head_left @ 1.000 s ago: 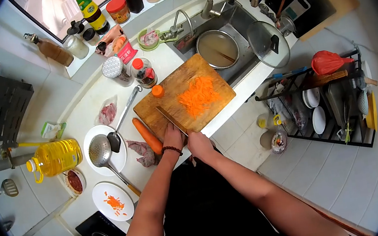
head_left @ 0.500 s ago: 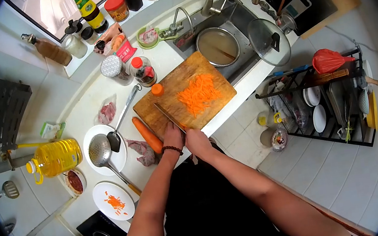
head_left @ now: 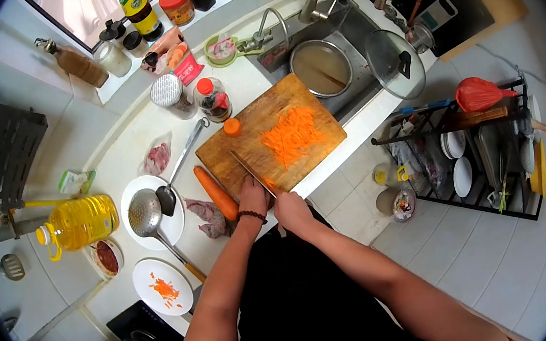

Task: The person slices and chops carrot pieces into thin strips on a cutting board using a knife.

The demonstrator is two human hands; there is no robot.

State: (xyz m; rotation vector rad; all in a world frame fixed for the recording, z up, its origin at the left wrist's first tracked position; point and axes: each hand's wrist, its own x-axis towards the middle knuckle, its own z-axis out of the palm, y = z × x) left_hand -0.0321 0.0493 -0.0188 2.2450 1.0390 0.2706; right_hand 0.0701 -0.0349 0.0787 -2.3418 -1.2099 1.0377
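Note:
A kitchen knife [head_left: 250, 168] lies across the near part of the wooden cutting board [head_left: 219, 151], its handle wrapped in my right hand [head_left: 293, 211]. My left hand [head_left: 253, 199], with a beaded bracelet at the wrist, is closed and pressed down beside the blade on a piece of carrot, mostly hidden by the fingers. Some orange carrot [head_left: 269, 182] shows on the blade's other side. A heap of carrot shreds [head_left: 292, 135] covers the board's right part, and a short carrot stub [head_left: 232, 127] stands near its far edge. Left of the board rests a whole carrot [head_left: 216, 192].
Raw meat [head_left: 207, 218] lies left of my left wrist. A plate [head_left: 142, 282] with carrot bits, a skimmer [head_left: 145, 213] on another plate and an oil jug [head_left: 82, 223] stand further left. The sink [head_left: 355, 37] with a water-filled pot [head_left: 320, 62] adjoins the board.
The view has shifted slightly, so the counter sits a little further right in it. Slightly more carrot shows beside the blade. Both hands keep their places on the board and knife.

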